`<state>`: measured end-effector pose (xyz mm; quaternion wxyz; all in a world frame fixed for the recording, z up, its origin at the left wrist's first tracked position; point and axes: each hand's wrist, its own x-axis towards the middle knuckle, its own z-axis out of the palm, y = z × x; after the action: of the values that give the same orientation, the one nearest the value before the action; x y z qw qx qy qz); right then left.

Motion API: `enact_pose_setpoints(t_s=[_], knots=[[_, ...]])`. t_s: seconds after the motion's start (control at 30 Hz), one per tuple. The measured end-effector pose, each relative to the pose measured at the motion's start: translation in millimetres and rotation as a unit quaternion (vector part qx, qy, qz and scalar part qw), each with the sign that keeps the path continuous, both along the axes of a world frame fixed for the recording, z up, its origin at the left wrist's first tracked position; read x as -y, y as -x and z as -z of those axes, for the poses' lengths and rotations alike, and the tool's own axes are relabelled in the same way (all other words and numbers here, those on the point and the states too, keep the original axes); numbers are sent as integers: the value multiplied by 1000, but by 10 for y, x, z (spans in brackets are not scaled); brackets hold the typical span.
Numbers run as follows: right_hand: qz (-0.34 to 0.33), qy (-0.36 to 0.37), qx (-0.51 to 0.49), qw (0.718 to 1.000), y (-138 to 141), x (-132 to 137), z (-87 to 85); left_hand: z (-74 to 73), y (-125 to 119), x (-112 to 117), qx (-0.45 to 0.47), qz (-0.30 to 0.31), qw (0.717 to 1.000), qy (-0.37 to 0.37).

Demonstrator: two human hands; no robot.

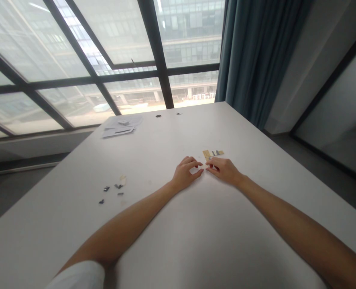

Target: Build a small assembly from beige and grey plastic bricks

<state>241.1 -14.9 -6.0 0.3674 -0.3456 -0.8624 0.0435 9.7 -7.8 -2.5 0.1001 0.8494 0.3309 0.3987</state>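
Note:
My left hand (pixel 187 171) and my right hand (pixel 222 169) meet just above the white table (pixel 165 224), fingertips almost touching. Between them is a small pale piece (pixel 204 166), pinched from both sides by thumb and fingers. It is too small to make out its kind. Right behind my right hand lies a flat yellow piece (pixel 206 153) with a grid-like surface, partly covered by the fingers. Beside it, small grey pieces (pixel 216 153) and another yellow piece (pixel 221 152) lie in a row.
Several small dark grey pieces (pixel 118 186) and a pale yellow piece (pixel 123 179) are scattered on the left of the table. Papers (pixel 119 131) lie at the far left corner. A dark round disc (pixel 158 116) sits near the far edge, before windows and a blue curtain (pixel 250 60).

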Motion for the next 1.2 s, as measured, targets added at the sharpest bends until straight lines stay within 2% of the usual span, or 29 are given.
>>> enact_pose_setpoints(t_s=[1.2], knots=[[12,3,7,1000,13,17,6,24,13,-14,-4,-22,1000,16]])
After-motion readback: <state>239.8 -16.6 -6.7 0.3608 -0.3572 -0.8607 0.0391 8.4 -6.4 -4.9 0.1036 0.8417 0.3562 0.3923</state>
